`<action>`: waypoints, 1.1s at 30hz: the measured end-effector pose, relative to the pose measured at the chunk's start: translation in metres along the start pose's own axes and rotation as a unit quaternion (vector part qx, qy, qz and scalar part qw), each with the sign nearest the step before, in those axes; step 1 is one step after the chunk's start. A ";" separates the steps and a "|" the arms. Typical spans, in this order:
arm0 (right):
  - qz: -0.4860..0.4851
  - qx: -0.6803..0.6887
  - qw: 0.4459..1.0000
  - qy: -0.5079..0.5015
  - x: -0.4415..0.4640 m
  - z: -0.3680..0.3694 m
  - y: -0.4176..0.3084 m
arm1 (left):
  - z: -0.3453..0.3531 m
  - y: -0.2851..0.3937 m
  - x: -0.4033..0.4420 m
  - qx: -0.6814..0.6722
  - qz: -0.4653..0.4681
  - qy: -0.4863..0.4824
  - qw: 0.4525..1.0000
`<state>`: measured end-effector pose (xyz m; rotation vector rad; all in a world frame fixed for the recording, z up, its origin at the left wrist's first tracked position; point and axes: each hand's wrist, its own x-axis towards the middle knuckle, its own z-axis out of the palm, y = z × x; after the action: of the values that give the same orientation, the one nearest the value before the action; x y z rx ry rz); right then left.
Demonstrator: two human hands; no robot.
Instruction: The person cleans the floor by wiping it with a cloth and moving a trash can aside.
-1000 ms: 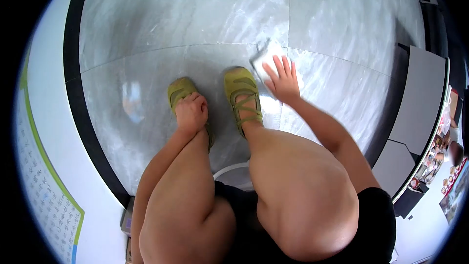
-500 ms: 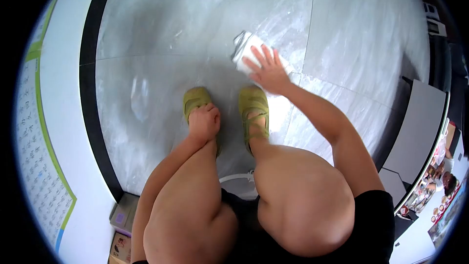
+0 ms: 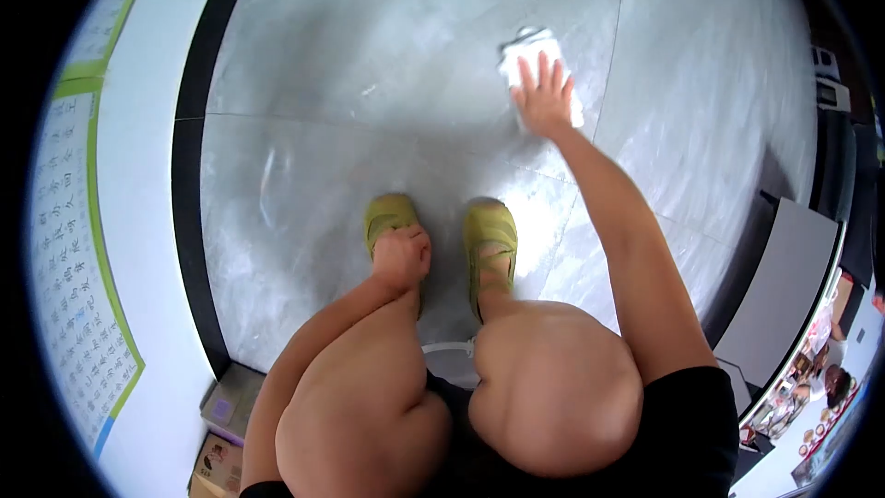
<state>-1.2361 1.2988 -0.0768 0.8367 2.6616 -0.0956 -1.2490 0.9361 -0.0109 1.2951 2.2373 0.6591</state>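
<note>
My right hand (image 3: 546,103) lies flat with its fingers spread on a folded white cloth (image 3: 564,60), pressing it against the grey floor tile. The cloth's far edge is rumpled and looks darker. My left hand (image 3: 402,255) is closed in a loose fist at my left shin, just above a yellow-green shoe (image 3: 391,211); nothing shows in it. The other yellow-green shoe (image 3: 489,218) stands beside it, nearer the right hand.
Grey marbled floor tiles (image 3: 313,46) spread ahead, with bright glare right of my feet. A black baseboard (image 3: 187,175) and a white wall with a green-edged written sheet (image 3: 78,267) are at left. Boxes (image 3: 235,401) stand at lower left. A light cabinet (image 3: 784,286) is at right.
My right hand has slid forward and to the right over the floor with the white cloth under it. My left hand stays by the shin, while the view has shifted slightly.
</note>
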 end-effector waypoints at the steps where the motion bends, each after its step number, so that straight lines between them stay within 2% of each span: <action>1: -0.059 -0.008 0.998 -0.003 -0.011 0.003 -0.013 | 0.004 -0.003 -0.002 -0.005 0.004 0.005 1.000; 4: -0.208 -0.005 0.978 -0.026 -0.053 -0.007 -0.061 | 0.005 -0.005 -0.003 -0.005 0.008 0.012 1.000; 7: -0.265 0.059 0.962 -0.025 -0.062 -0.012 -0.061 | 0.003 -0.002 0.000 -0.001 -0.001 0.006 1.000; 10: -0.188 0.025 0.981 -0.031 -0.059 -0.010 -0.052 | 0.026 -0.012 -0.010 0.022 -0.040 -0.047 0.998; 11: -0.126 0.013 0.992 -0.023 -0.058 -0.005 -0.042 | 0.031 -0.017 -0.010 0.033 -0.057 -0.067 0.996; 14: 0.031 0.046 0.997 -0.052 -0.078 0.007 0.015 | 0.024 -0.014 -0.005 0.049 -0.038 -0.059 0.996; 17: 0.106 0.082 0.990 -0.049 -0.114 0.029 0.062 | 0.011 -0.005 -0.006 0.038 -0.004 -0.013 0.999; 18: 0.123 0.090 0.987 -0.047 -0.129 0.032 0.069 | 0.011 -0.004 -0.008 0.039 0.006 -0.039 0.998; 20: 0.121 0.080 0.989 -0.022 -0.141 0.045 0.073 | 0.007 -0.012 -0.001 0.053 0.029 -0.084 0.995; 23: 0.113 0.082 0.990 0.033 -0.136 0.052 0.071 | 0.000 -0.009 -0.002 0.078 0.060 -0.097 0.990; 26: 0.104 0.076 0.987 0.097 -0.138 0.056 0.073 | -0.009 -0.002 0.002 0.105 0.022 -0.126 0.986; 29: 0.090 0.068 0.983 0.147 -0.137 0.062 0.072 | -0.022 -0.036 0.019 0.158 0.018 -0.040 0.986; 31: 0.095 0.054 0.985 0.133 -0.138 0.058 0.069 | -0.039 -0.053 0.038 0.213 -0.030 -0.006 0.977; 33: 0.100 0.040 0.986 0.130 -0.132 0.060 0.073 | -0.043 -0.062 0.039 0.192 -0.044 0.019 0.980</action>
<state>-1.0752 1.2775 -0.0847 1.2109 2.8079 -0.0453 -1.3331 0.9363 -0.0213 1.3526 2.5222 0.2254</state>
